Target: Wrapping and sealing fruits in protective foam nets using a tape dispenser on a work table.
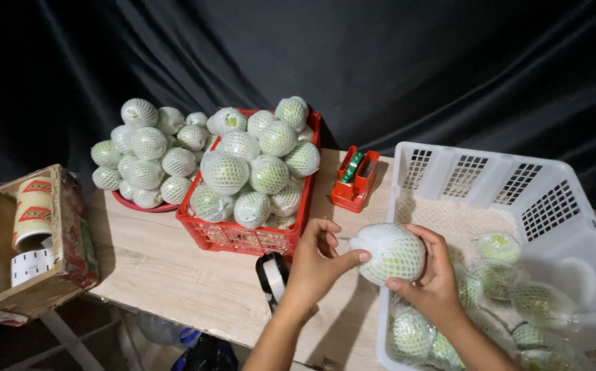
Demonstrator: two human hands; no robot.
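Net-wrapped green fruit (388, 253) held between both hands over white basket's (408, 172) near-left rim, left hand (317, 264) pinching its left side, right hand (437, 278) cupping it from right and beneath, red crate (243, 237) far left.

Table (174, 275): bears crate, basket, tape dispenser.
Crate (243, 237): centre, heaped with netted fruit (250, 165).
Bowl (143, 206): left of crate.
Tape dispenser (355, 178): between crate and basket.
Basket (490, 178): right.
Wooden box (30, 240): far left.
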